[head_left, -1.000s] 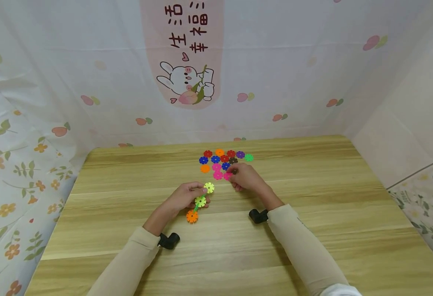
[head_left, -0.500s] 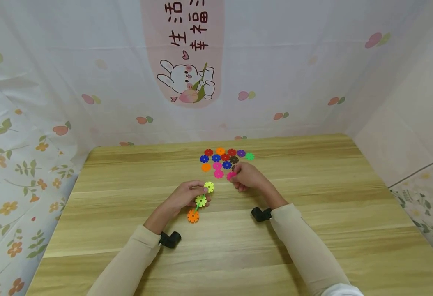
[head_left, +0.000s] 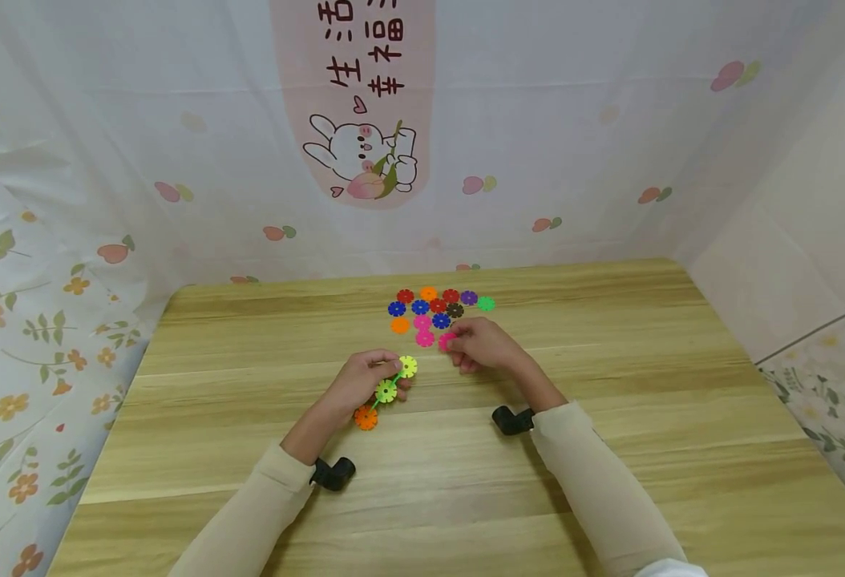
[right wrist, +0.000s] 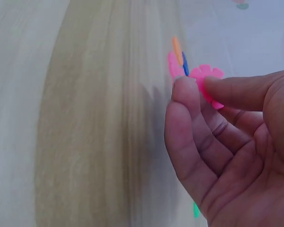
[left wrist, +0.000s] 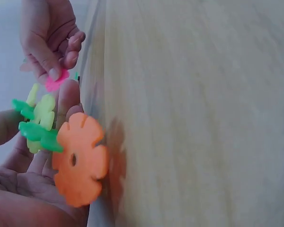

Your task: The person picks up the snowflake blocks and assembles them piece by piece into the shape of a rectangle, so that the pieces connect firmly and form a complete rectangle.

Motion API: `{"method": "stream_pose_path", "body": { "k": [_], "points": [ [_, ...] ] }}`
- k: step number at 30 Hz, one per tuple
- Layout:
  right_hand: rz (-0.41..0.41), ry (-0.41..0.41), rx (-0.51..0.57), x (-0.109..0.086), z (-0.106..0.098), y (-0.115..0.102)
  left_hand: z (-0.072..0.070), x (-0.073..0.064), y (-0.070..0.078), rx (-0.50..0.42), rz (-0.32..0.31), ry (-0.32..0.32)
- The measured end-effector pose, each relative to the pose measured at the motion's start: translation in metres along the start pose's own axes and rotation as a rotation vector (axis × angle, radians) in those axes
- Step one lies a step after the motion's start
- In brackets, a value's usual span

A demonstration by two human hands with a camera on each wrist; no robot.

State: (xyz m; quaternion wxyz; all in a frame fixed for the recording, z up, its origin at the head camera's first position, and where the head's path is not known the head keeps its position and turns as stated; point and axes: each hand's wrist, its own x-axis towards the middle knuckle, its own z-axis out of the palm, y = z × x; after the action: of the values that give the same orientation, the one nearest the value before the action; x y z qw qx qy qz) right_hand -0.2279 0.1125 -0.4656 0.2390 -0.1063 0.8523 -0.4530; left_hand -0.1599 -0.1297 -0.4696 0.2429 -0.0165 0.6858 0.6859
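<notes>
My left hand point(head_left: 357, 385) holds a chain of interlocking snowflake discs. Two yellow discs point(head_left: 386, 391) alternate with green discs point(left wrist: 40, 135), and an orange disc point(left wrist: 87, 165) forms the end nearest the wrist. The orange disc faces the left wrist camera, close beside the tabletop. Between thumb and fingers, my right hand point(head_left: 487, 346) pinches a pink snowflake disc point(right wrist: 204, 75) at the near edge of the loose discs. In the head view the fingertips cover part of this pink disc. The two hands are a short distance apart.
Loose snowflake discs lie in a cluster toward the table's back, including a blue disc point(head_left: 441, 320), a pink disc point(head_left: 425, 338), a purple disc point(head_left: 469, 298) and a green disc point(head_left: 486, 304). The wooden table point(head_left: 610, 361) meets a printed curtain point(head_left: 538, 160) behind.
My right hand has drawn its pink disc slightly away from the neighbouring discs. In my left hand, the chain has tilted, its orange end swinging left toward the wrist.
</notes>
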Motion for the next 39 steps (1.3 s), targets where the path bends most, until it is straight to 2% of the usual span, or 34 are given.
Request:
{"method": "stream_pose_path", "body": {
  "k": [8,19,26,39],
  "points": [
    [-0.043,-0.009,0.021,-0.007,0.003,-0.014,0.004,0.0,0.001,-0.023,0.003,0.041],
    [-0.155,-0.097,0.029,-0.01,0.005,-0.02,0.007,-0.003,0.005,-0.039,-0.002,0.01],
    [-0.203,-0.136,0.048,-0.012,0.007,-0.024,0.008,-0.003,0.005,-0.006,0.01,0.001],
    [-0.232,-0.191,0.082,-0.013,0.008,-0.027,0.011,-0.001,0.005,0.028,0.013,-0.001]
  ]
}}
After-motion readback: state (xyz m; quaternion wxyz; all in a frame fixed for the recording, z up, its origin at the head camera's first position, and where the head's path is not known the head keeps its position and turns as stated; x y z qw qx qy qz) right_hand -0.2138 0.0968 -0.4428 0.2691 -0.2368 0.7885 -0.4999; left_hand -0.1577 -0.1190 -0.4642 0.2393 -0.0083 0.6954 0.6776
